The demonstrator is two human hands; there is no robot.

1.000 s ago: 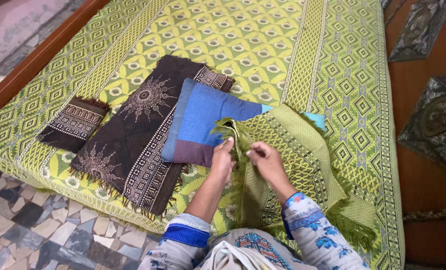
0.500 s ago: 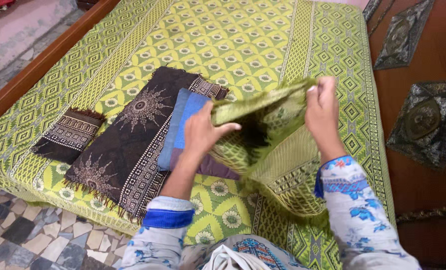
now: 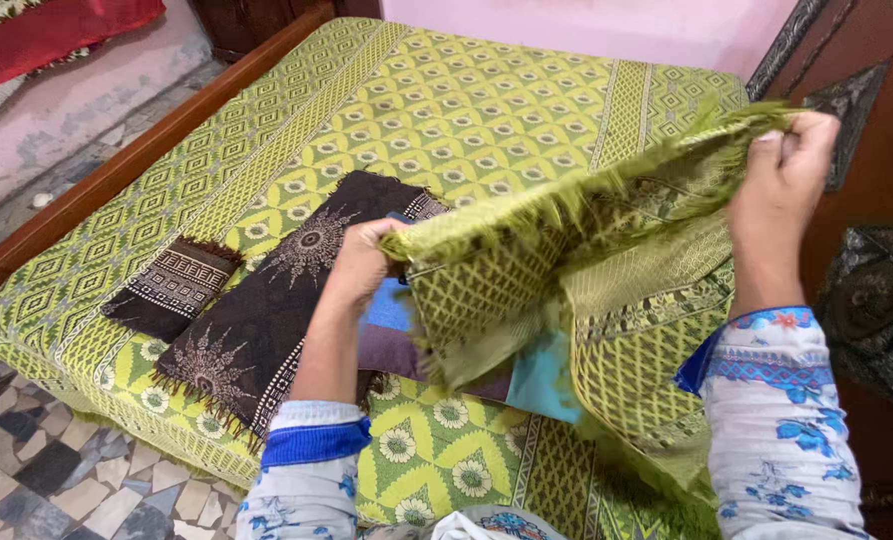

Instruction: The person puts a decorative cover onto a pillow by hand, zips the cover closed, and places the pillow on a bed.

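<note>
Stretching a fringed green cloth (image 3: 526, 270) taut above the bed (image 3: 446, 90), left hand (image 3: 361, 262) and right hand (image 3: 788, 165) fingers pinch its top corners so it hangs open.

Pale sleeves (image 3: 786, 430), blue floral print, solid blue cuffs (embroidered band on right).

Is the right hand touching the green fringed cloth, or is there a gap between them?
Touching. The head view shows the right hand with its fingers closed on the fringed edge of the green fringed cloth, lifting that corner above the bed.
</note>
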